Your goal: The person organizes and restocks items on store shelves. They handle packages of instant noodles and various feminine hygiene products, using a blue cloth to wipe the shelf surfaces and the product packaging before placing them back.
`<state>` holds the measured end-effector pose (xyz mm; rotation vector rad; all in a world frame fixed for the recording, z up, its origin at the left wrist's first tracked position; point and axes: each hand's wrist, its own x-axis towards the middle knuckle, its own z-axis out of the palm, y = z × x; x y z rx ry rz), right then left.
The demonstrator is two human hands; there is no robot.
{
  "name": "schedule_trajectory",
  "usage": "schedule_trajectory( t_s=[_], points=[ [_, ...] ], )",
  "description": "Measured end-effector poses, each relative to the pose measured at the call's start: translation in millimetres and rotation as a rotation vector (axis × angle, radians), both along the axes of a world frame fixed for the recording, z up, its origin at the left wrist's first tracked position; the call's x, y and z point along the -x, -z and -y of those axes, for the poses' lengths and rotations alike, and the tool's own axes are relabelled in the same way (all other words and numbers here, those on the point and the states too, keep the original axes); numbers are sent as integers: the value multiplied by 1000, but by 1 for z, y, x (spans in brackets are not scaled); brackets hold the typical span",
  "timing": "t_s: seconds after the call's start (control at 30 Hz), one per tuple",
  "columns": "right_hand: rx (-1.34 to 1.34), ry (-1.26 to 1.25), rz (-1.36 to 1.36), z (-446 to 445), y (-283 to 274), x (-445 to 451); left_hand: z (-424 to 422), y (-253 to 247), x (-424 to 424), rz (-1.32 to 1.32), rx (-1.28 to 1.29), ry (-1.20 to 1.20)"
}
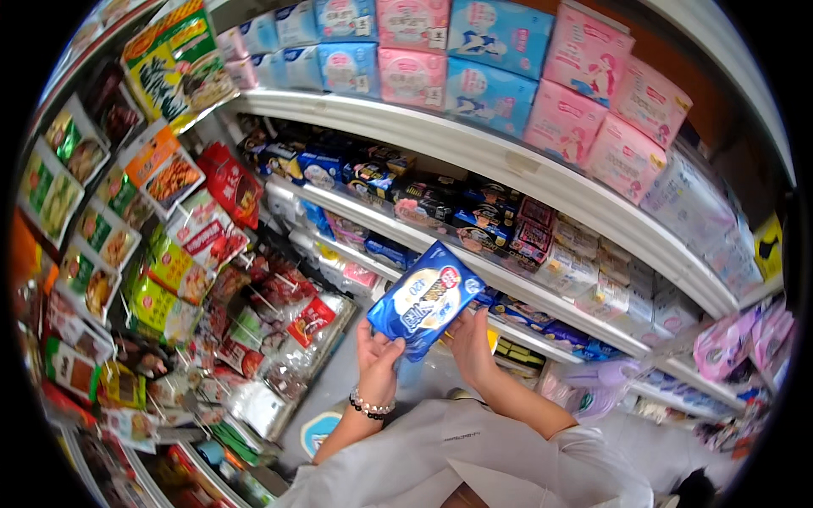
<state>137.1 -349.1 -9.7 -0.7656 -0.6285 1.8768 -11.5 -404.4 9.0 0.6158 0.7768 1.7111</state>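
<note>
A blue plastic-wrapped package [424,298] with a pale oval and printed writing is held up in front of the shelves, tilted. At its lower left edge my left hand [377,355] grips it, thumb on the front face; bead bracelets circle that wrist. Against the lower right edge rests my right hand [471,343], its fingers partly hidden behind the package. Just beyond the package runs a white shelf edge [406,228] with dark and blue packs [422,203] standing on the shelf behind it.
Pink and blue packs [413,76] stand stacked on the upper shelf. To the left hang many food pouches [168,171] on hooks, above a rack with clear bags [286,374]. Lilac packages [591,387] stick out at the lower right. A round blue sticker [317,433] lies on the floor.
</note>
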Motion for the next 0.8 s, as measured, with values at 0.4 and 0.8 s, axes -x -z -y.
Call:
schedule_trajectory(
  t_s=[0.4,0.8],
  points=[
    [-546,-279,546,-67,-78,-41,-11,12,-9,-223,-29,190],
    [-605,-303,720,-141,-87,56,-99,-9,81,-89,82,307]
  ],
)
